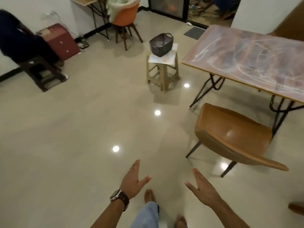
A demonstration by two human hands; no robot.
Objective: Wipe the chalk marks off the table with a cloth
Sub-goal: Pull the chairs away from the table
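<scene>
A folding table (246, 63) stands at the right, its brown top covered with white chalk scribbles. My left hand (134, 180), with a watch on the wrist, and my right hand (203, 186) are held out low in front of me over the floor, both flat with fingers apart and holding nothing. Both hands are far from the table. I see no cloth in either hand. A dark plastic basket (161, 45) sits on a beige stool (162, 71) left of the table; what is inside it I cannot tell.
A tan chair (233, 135) stands in front of the table, between me and it. An orange chair (126, 22) with a pale cloth over it, a maroon drawer unit (62, 41) and a dark stool (41, 73) line the far left. Glossy tiled floor lies ahead.
</scene>
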